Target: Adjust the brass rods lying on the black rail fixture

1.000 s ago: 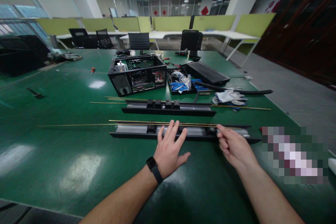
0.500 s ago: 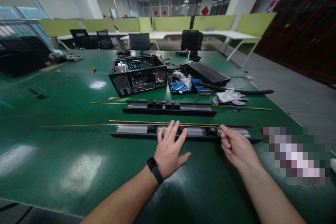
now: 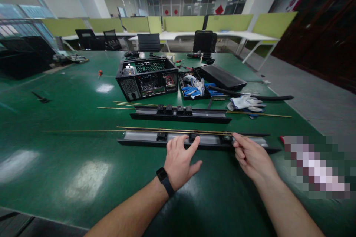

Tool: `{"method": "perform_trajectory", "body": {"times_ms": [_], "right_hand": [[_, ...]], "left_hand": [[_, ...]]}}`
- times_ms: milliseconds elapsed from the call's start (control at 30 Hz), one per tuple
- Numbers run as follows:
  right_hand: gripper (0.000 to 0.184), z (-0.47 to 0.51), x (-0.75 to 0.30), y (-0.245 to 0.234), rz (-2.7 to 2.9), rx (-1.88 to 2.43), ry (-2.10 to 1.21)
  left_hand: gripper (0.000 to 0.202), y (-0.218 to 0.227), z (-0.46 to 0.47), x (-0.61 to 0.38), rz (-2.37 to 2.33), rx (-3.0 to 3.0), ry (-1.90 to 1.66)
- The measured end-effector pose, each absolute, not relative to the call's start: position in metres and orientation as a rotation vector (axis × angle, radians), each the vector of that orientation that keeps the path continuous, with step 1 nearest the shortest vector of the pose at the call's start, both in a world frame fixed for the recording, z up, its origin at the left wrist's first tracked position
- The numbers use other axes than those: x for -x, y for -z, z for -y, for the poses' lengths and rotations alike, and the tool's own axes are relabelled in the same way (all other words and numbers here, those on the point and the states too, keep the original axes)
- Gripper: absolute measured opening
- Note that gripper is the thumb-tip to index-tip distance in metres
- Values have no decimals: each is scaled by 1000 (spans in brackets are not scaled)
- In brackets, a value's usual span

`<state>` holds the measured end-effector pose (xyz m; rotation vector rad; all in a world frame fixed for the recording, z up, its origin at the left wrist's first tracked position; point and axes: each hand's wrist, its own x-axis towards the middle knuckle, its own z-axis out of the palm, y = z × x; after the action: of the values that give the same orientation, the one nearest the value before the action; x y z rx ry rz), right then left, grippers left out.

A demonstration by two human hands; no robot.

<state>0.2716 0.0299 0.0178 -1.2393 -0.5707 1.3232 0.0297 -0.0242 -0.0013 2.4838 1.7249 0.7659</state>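
Note:
My right hand (image 3: 251, 157) pinches the right end of thin brass rods (image 3: 144, 129) between thumb and fingertips. These rods lie lengthwise over a long black rail (image 3: 144, 142) with a silvery inside, and one reaches far out to the left. Along this rail sit black blocks (image 3: 161, 136); the right one is partly behind my right fingers. My left hand (image 3: 180, 159), with a dark watch on the wrist, is at the rail's near edge by the middle block (image 3: 194, 136). Its thumb and index finger are spread and nothing is in it; whether it touches the rail I cannot tell.
A second black rail (image 3: 180, 117) with several blocks and brass rods lies just behind. Farther back are an opened computer case (image 3: 147, 81), a tray of gloves (image 3: 194, 87), a black panel (image 3: 221, 77) and white gloves (image 3: 246, 103). A blurred-out item (image 3: 314, 166) lies at the right.
The fingers of my left hand have drawn back from the rods and bent a little. My right hand keeps its pinch at the rod ends. The view has shifted slightly.

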Motion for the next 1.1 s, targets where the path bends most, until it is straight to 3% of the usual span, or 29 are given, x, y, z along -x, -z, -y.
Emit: {"method": "perform_trajectory", "body": {"times_ms": [833,1100], "right_hand": [[26,-31,-274,-19,468,1217,-1302],[38,-31,-272,-17,530,1233,-1314]], "left_hand": [[87,4,21,-31,-1593,-2509,-675],[88,5,20,-31,-1592,-2514,-667]]}}
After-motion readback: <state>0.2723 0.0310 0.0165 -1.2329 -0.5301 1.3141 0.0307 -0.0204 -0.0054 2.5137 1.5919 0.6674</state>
